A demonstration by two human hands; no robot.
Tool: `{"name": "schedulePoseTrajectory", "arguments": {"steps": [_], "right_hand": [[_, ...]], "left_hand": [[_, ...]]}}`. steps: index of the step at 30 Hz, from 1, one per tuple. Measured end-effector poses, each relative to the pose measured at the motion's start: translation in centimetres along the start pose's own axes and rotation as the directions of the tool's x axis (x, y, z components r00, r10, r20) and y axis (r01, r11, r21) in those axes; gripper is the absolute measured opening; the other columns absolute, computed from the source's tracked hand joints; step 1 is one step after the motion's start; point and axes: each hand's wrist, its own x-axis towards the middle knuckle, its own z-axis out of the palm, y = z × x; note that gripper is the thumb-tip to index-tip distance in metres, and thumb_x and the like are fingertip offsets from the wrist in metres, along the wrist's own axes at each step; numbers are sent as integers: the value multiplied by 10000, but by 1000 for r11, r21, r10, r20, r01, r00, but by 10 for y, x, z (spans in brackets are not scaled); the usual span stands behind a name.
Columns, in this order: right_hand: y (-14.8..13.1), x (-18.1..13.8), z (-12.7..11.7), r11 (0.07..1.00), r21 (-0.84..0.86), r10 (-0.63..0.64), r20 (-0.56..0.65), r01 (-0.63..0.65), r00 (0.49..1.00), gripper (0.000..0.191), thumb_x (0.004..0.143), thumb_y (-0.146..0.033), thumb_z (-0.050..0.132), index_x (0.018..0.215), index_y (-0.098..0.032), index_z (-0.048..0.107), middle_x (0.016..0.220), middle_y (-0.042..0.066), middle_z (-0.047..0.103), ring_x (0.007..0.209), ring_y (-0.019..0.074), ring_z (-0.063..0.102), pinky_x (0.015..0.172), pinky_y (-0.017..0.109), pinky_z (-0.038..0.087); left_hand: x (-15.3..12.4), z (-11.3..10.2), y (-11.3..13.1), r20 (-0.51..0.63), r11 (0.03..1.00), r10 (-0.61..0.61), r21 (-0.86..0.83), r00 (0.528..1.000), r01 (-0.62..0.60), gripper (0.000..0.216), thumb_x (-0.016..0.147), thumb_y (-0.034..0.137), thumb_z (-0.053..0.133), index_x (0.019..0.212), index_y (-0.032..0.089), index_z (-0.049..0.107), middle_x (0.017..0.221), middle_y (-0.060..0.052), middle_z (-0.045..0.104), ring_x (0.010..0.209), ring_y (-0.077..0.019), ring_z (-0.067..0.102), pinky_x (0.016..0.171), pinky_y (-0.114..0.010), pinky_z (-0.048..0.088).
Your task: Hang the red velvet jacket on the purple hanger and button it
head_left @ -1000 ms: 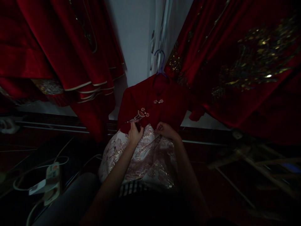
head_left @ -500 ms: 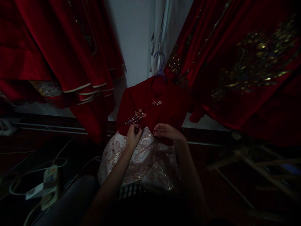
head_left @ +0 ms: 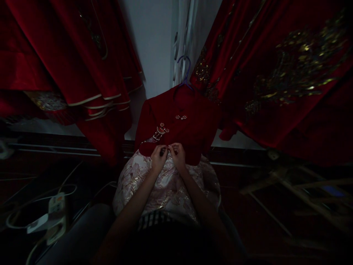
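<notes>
Red cloth (head_left: 55, 44) hanging at left and gold-sequined red cloth (head_left: 298, 66) at right leave a strip of pale wall (head_left: 154, 44) open between their edges, above a red jacket (head_left: 179, 130) whose hem overlaps pale brocade (head_left: 165, 189). At the jacket's lower front edge, left hand (head_left: 159, 158) and right hand (head_left: 178, 156) meet, fingers clamped on it. The power strip's (head_left: 57, 208) orange mark (head_left: 58, 198) is too small to read.

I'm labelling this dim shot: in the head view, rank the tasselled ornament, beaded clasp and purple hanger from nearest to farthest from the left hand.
From the left hand:
1. Tasselled ornament: just above it, on the red jacket.
2. Beaded clasp: higher up and to the right, on the jacket.
3. Purple hanger: farthest, its hook rising above the jacket.
</notes>
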Motion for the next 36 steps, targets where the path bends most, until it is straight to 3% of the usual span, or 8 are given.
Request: {"name": "schedulePoseTrajectory", "arguments": {"steps": [4,8,12,17,23,30,36], "right_hand": [[-7,-5,-3,990,-125,-74,-11,72,997,193,895,-340,497,973,-189,588,989,72,594,846,139,596,818,282,507],[-8,-6,-4,979,-161,-120,44,125,992,224,908,-327,483,1033,-198,618,1033,74,588,869,139,605,835,269,508],[-4,-7,-3,971,-168,-163,56,170,985,237,909,-291,479,1067,-195,627,1043,79,576,859,139,597,834,276,509],[-3,-9,-4,963,-196,-182,20,183,983,255,917,-286,463,1089,-198,629,1043,82,568,899,149,584,848,283,500],[-5,-14,-4,961,-215,-176,17,175,984,274,920,-298,461,1118,-210,629,1060,81,561,909,153,569,857,290,488],[-2,-14,-5,958,-236,-162,22,162,987,275,918,-310,460,1110,-222,636,1059,77,554,892,148,574,836,282,493],[1,-13,-6,958,-224,-180,29,181,983,279,919,-299,461,1116,-216,639,1079,84,559,938,155,573,844,281,495]], "left_hand": [[-2,1,5,10,985,-126,-118,992,126,228,776,274,614,984,182,624,883,-37,642,763,-127,621,730,-256,517],[-2,3,-1,117,890,-303,-321,946,325,312,710,248,644,1007,163,604,824,-30,664,746,-133,644,662,-236,521],[3,4,-9,167,796,-364,-455,916,399,285,665,231,673,927,137,610,796,-37,674,748,-131,648,749,-273,525],[5,3,-12,252,708,-426,-504,869,494,297,647,283,715,885,124,634,823,-68,705,783,-149,672,811,-310,531],[4,1,-7,248,720,-437,-479,865,502,268,617,263,712,837,124,648,817,-70,713,765,-155,678,781,-305,539],[4,-2,-12,332,722,-396,-464,856,513,289,633,281,706,873,127,654,813,-72,716,750,-154,678,721,-281,543],[5,0,-12,306,740,-387,-460,870,491,275,606,260,717,839,125,665,783,-63,717,727,-144,676,747,-286,543]]}}
